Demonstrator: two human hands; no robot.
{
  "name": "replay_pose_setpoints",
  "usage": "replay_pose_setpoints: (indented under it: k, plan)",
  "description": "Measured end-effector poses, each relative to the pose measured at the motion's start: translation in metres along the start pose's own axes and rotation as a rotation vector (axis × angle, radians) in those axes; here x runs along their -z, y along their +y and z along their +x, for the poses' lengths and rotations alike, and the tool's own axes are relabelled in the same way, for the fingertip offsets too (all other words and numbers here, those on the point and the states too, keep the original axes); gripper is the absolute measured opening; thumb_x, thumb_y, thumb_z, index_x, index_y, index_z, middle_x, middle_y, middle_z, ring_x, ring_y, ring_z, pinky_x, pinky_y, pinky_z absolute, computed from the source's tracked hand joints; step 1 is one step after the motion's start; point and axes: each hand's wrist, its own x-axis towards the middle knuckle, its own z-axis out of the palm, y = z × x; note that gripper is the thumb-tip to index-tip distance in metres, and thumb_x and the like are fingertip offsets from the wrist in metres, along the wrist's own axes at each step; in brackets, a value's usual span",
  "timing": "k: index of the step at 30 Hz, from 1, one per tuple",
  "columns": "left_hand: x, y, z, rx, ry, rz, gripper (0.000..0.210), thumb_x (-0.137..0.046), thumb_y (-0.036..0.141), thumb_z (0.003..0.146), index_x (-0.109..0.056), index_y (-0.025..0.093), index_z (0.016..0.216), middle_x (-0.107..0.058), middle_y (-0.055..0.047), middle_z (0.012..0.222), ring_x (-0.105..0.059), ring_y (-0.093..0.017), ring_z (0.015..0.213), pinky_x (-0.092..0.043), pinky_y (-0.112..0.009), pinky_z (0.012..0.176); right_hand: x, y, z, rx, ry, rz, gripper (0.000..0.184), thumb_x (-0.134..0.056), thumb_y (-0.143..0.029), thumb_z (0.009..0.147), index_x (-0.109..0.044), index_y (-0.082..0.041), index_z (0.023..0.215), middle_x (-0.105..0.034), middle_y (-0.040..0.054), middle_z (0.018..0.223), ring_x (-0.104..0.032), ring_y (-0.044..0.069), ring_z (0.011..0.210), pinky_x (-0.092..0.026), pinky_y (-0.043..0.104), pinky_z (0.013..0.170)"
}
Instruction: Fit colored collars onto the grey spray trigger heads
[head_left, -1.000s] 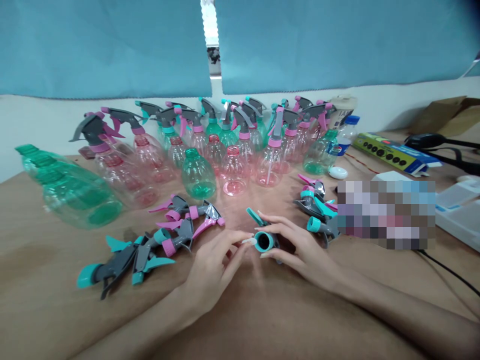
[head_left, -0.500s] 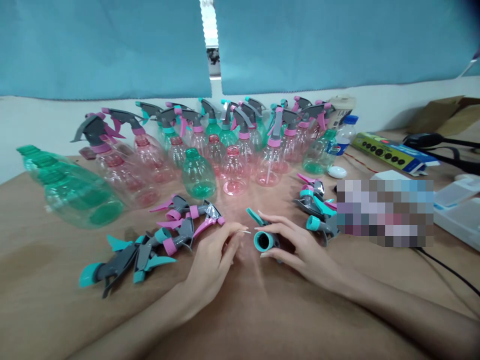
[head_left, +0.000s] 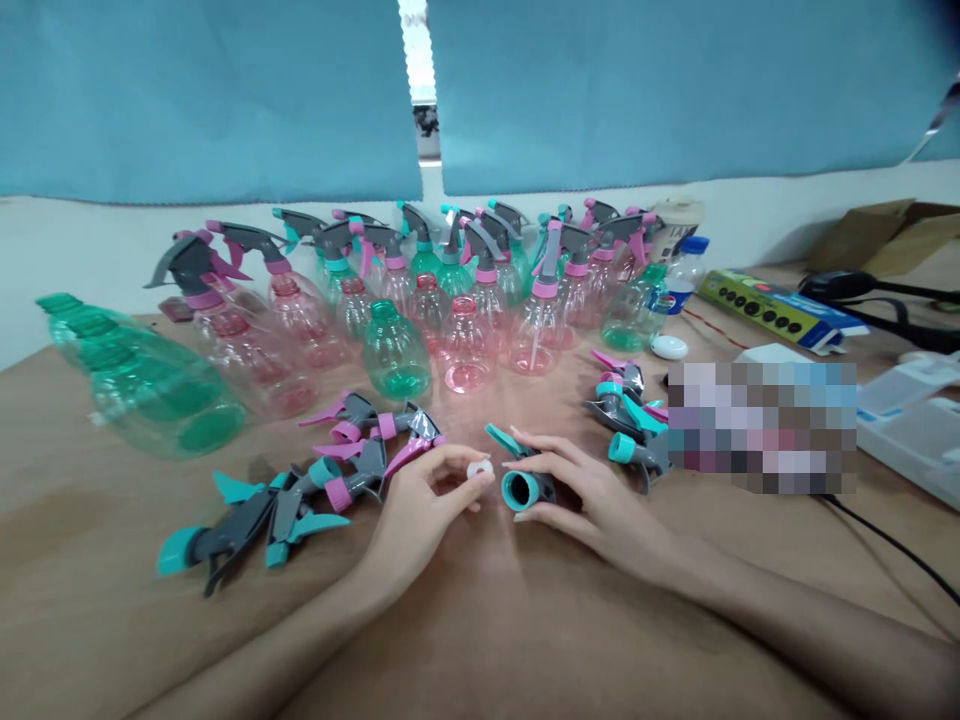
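Observation:
My right hand (head_left: 581, 495) grips a grey trigger spray head (head_left: 525, 485) with a teal collar, its open end turned toward me. My left hand (head_left: 424, 510) pinches a small white ring (head_left: 479, 469) between thumb and fingertips, just left of that collar and apart from it. Both hands rest on the brown wooden table (head_left: 480, 620). Loose spray heads, pink and teal, lie in a pile (head_left: 345, 460) to the left and in another pile (head_left: 630, 415) to the right.
Behind the hands stand several pink and green bottles (head_left: 465, 300), some capped with sprayers. Stacked green bottles (head_left: 142, 380) lie at the far left. A water bottle (head_left: 679, 280), a power strip (head_left: 776, 312), a white box (head_left: 911, 425) and a black cable (head_left: 892, 540) are on the right.
My left hand has drawn away from the collar's opening and now holds the white ring up, a short way left of the spray head. The right hand has kept its grip.

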Motion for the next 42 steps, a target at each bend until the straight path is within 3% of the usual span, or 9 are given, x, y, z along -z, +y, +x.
replay_pose_setpoints:
  k: [4,10,17,20,24,30,36,42]
  plan:
    - [0.002,-0.003,0.001,-0.004,-0.02,0.037,0.023,-0.06,0.032,0.083,-0.064,0.018,0.101,-0.066,-0.003,0.086,-0.065,-0.016,0.073,-0.056,-0.031,0.067,0.0,0.002,0.0,-0.005,0.007,0.011,0.033,-0.059,-0.029,0.087,-0.055,-0.028,0.12,-0.048,0.007,0.135,-0.046,0.024,0.126,-0.044,0.042,0.099]
    - [0.0,0.004,-0.003,-0.036,0.001,0.082,0.015,-0.057,0.03,0.085,-0.066,0.018,0.084,-0.065,0.0,0.076,-0.058,-0.012,0.061,-0.052,-0.026,0.063,-0.001,0.002,0.001,-0.044,0.046,0.075,0.03,-0.062,-0.028,0.084,-0.058,-0.028,0.114,-0.05,0.0067,0.133,-0.051,0.024,0.121,-0.044,0.042,0.099]
    - [-0.01,0.005,-0.016,-0.104,0.061,0.072,0.009,-0.066,0.029,0.08,-0.07,0.021,0.079,-0.07,-0.001,0.081,-0.061,-0.016,0.074,-0.049,-0.026,0.065,-0.001,-0.005,0.003,-0.008,0.079,0.121,0.027,-0.07,-0.028,0.076,-0.061,-0.026,0.102,-0.055,0.0073,0.129,-0.05,0.026,0.123,-0.043,0.042,0.099]
    - [-0.01,0.001,-0.018,-0.176,0.089,0.092,0.008,-0.069,0.029,0.078,-0.07,0.022,0.076,-0.067,0.001,0.074,-0.058,-0.014,0.069,-0.045,-0.025,0.062,-0.001,-0.005,0.003,0.01,0.071,0.133,0.028,-0.069,-0.024,0.077,-0.059,-0.026,0.104,-0.054,0.0071,0.131,-0.049,0.025,0.124,-0.043,0.042,0.099]
    - [-0.009,0.001,-0.018,-0.233,0.033,0.141,0.008,-0.068,0.029,0.081,-0.071,0.022,0.079,-0.063,0.001,0.072,-0.055,-0.014,0.067,-0.041,-0.025,0.058,-0.001,-0.004,0.003,0.028,0.06,0.14,0.031,-0.069,-0.019,0.077,-0.058,-0.025,0.106,-0.053,0.0072,0.132,-0.047,0.024,0.126,-0.042,0.042,0.1]
    - [-0.01,0.008,-0.018,-0.282,0.013,0.264,0.009,-0.062,0.028,0.086,-0.069,0.024,0.082,-0.059,-0.001,0.087,-0.056,-0.015,0.08,-0.045,-0.024,0.063,-0.001,-0.007,0.003,0.029,0.075,0.147,0.034,-0.071,-0.019,0.076,-0.059,-0.025,0.107,-0.054,0.0069,0.131,-0.047,0.024,0.126,-0.042,0.044,0.101]
    - [-0.013,0.005,-0.018,-0.237,0.018,0.175,0.008,-0.063,0.028,0.085,-0.058,0.021,0.085,-0.054,0.0,0.086,-0.054,-0.013,0.074,-0.046,-0.023,0.06,-0.003,-0.012,0.003,0.037,0.11,0.175,0.03,-0.072,-0.019,0.075,-0.06,-0.024,0.102,-0.059,0.0073,0.124,-0.051,0.023,0.122,-0.045,0.04,0.099]
    - [-0.014,0.007,-0.022,-0.283,-0.026,0.248,0.007,-0.062,0.028,0.085,-0.06,0.021,0.083,-0.052,0.0,0.086,-0.054,-0.011,0.071,-0.044,-0.021,0.055,-0.004,-0.009,0.002,0.04,0.148,0.199,0.029,-0.071,-0.017,0.074,-0.061,-0.024,0.1,-0.058,0.0067,0.124,-0.053,0.024,0.12,-0.046,0.039,0.096]
